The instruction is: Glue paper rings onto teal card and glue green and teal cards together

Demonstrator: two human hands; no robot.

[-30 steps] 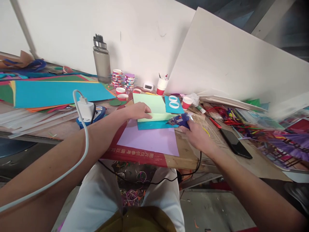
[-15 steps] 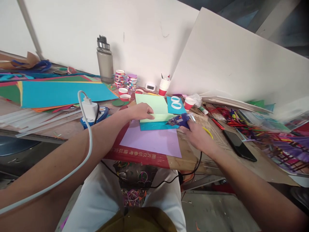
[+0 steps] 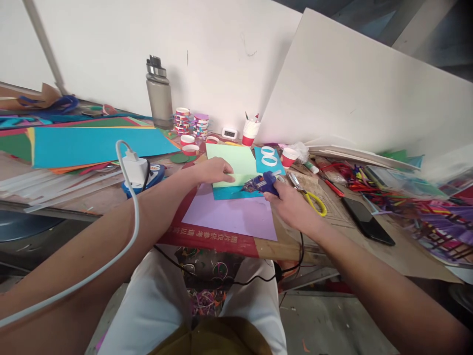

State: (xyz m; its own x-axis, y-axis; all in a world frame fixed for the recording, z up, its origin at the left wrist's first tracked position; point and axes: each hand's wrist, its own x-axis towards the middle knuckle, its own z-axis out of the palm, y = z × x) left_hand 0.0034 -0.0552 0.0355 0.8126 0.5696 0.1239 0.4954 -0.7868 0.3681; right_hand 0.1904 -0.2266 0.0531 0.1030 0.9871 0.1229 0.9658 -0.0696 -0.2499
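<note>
My left hand (image 3: 218, 171) pinches the lower edge of a light green sheet of paper (image 3: 238, 155), which is bent up along that edge. My right hand (image 3: 290, 199) is wrapped round a dark blue glue gun (image 3: 265, 183). Its nozzle points left, at or just above a blue paper strip (image 3: 225, 194) below the green edge; I cannot tell whether it touches. Beneath lies a purple sheet (image 3: 229, 217). Two white paper rings (image 3: 269, 160) rest on a small blue sheet behind the glue gun. Yellow-handled scissors (image 3: 316, 203) lie right of my right hand.
A grey bottle (image 3: 159, 93), stacked cup rings (image 3: 182, 121) and a small clock (image 3: 229, 133) stand along the back. Coloured sheets (image 3: 99, 143) and a power strip (image 3: 150, 176) with a white cable are at left. A phone (image 3: 365, 219) lies at right.
My right hand has moved the glue gun left along the blue strip, uncovering more of the scissors. My left hand has stayed nearly in place on the green sheet.
</note>
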